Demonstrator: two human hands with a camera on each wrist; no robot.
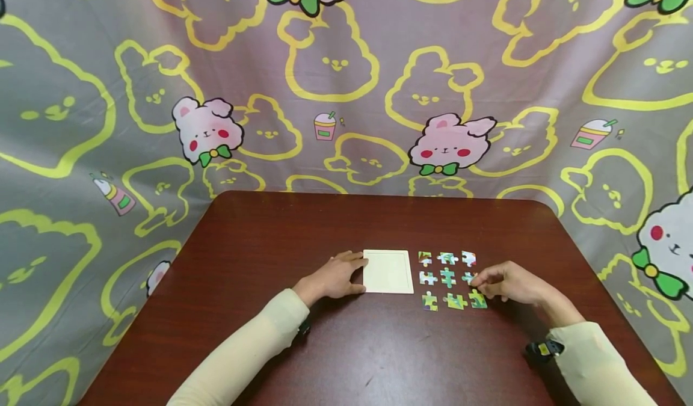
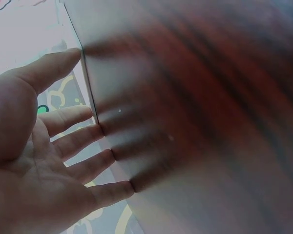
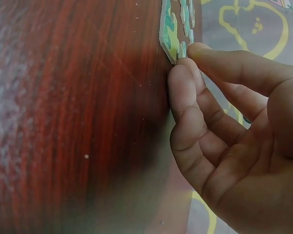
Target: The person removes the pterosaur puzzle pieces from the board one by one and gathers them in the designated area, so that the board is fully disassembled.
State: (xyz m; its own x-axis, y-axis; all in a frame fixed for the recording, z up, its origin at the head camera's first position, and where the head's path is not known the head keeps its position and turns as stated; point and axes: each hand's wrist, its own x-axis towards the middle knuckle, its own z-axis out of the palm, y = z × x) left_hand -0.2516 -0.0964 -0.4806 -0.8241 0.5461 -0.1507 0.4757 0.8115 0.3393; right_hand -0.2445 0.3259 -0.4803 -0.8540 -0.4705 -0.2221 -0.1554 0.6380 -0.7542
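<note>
A square cream puzzle tray (image 1: 387, 272) with a raised border lies flat on the table. At its left edge my left hand (image 1: 338, 275) rests with thumb and fingers spread; in the left wrist view the fingertips (image 2: 113, 189) of this left hand meet the tabletop. Several colourful jigsaw pieces (image 1: 447, 278) lie apart in three rows right of the tray. My right hand (image 1: 509, 282) pinches the middle row's rightmost jigsaw piece (image 1: 468, 278) between thumb and curled fingers. Those fingers partly cover this piece. A green-and-yellow corner piece (image 3: 171, 34) lies beside the right fingertips.
The dark red-brown wooden table (image 1: 303, 225) has a glossy top with rounded far corners. Behind and beside it hangs a grey curtain (image 1: 357, 117) printed with yellow outlines and rabbit faces. Dark devices, such as a wrist camera (image 1: 545, 350), are strapped at both sleeves.
</note>
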